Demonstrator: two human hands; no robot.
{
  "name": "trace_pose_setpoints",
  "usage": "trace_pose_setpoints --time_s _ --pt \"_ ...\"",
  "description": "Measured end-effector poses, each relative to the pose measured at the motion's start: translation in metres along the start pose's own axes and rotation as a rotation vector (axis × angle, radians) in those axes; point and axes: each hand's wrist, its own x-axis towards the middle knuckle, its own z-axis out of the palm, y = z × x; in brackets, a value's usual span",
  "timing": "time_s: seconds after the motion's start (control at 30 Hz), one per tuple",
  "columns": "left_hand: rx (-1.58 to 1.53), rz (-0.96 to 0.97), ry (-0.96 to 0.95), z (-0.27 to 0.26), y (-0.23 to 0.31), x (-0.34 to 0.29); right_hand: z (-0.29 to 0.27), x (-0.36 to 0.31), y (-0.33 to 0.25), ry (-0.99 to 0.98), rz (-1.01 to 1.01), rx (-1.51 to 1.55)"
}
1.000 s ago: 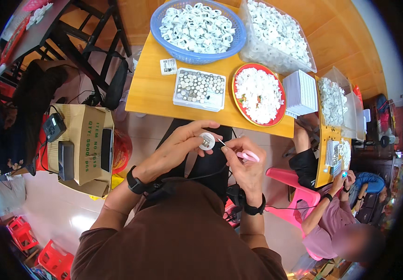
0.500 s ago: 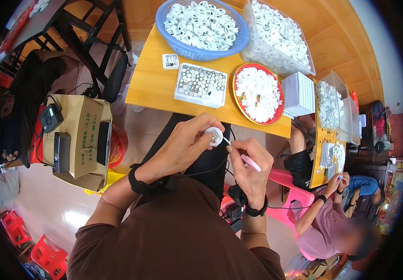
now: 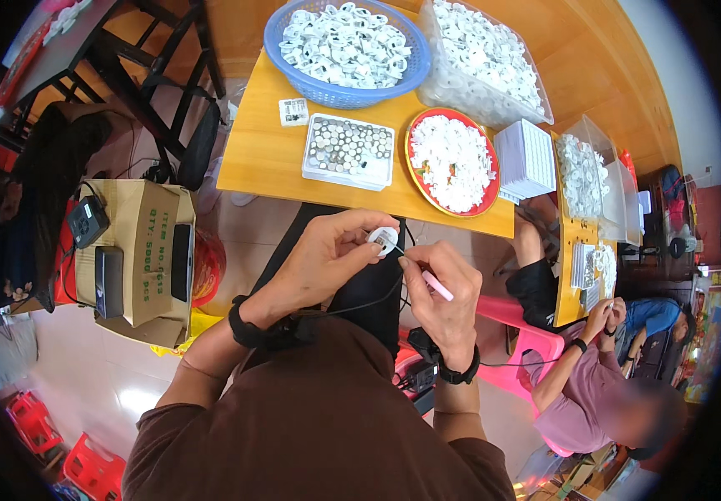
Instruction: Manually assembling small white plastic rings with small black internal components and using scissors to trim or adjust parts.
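Observation:
Over my lap, my left hand [image 3: 320, 259] pinches a small round white plastic part [image 3: 384, 240] between thumb and fingers. My right hand [image 3: 446, 296] grips a slim tool with a pink handle [image 3: 438, 286]. Its thin shaft reaches toward the part, with the tip at or near the part's face; I cannot tell whether it touches. On the wooden table [image 3: 253, 159] ahead stands a clear tray [image 3: 346, 179] of round silver button cells. To its right is a red plate [image 3: 494, 188] heaped with small white pieces.
A blue basket [image 3: 339, 98] and a clear bin [image 3: 485, 107] of white parts stand at the back. White stacked trays [image 3: 526, 160] flank the plate. A cardboard box [image 3: 131, 275] is at my left. A co-worker [image 3: 577, 392] handles something at the right-hand table, beside a pink chair [image 3: 521, 355].
The view has shifted slightly, so the table things sit a little left and higher. Both hands keep their grip; the tool's shaft has tilted a bit against the white part.

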Motion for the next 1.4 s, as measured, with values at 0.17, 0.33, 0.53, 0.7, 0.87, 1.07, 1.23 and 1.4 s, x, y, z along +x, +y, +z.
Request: trace_pose_setpoints --time_s 0.17,0.33,0.53,0.7,0.87,1.07,1.23,1.4 --pt "-0.169 -0.013 -0.038 -0.004 -0.001 0.000 -0.001 0.001 -0.002 0.009 -0.024 -0.010" --pt "-0.183 -0.007 -0.046 -0.005 -0.003 0.003 -0.002 0.004 -0.001 0.010 -0.043 -0.018" --pt "-0.162 -0.003 -0.049 -0.005 -0.003 0.002 -0.004 0.004 -0.002 0.005 -0.038 -0.039" --pt "-0.147 0.005 -0.038 -0.003 -0.006 0.002 -0.004 0.003 0.000 -0.042 -0.063 -0.066" --pt "-0.027 0.035 -0.035 -0.003 -0.011 0.002 -0.007 0.007 -0.001 -0.091 -0.086 -0.133" --pt "0.125 0.028 -0.024 -0.005 -0.015 0.000 -0.012 0.015 0.000 -0.235 -0.138 -0.256" --pt "0.161 -0.019 -0.005 -0.007 -0.015 -0.001 -0.007 0.017 -0.003 -0.305 -0.175 -0.347" --pt "0.269 -0.024 0.012 -0.006 -0.019 -0.001 0.006 0.010 -0.003 -0.254 -0.117 -0.432"
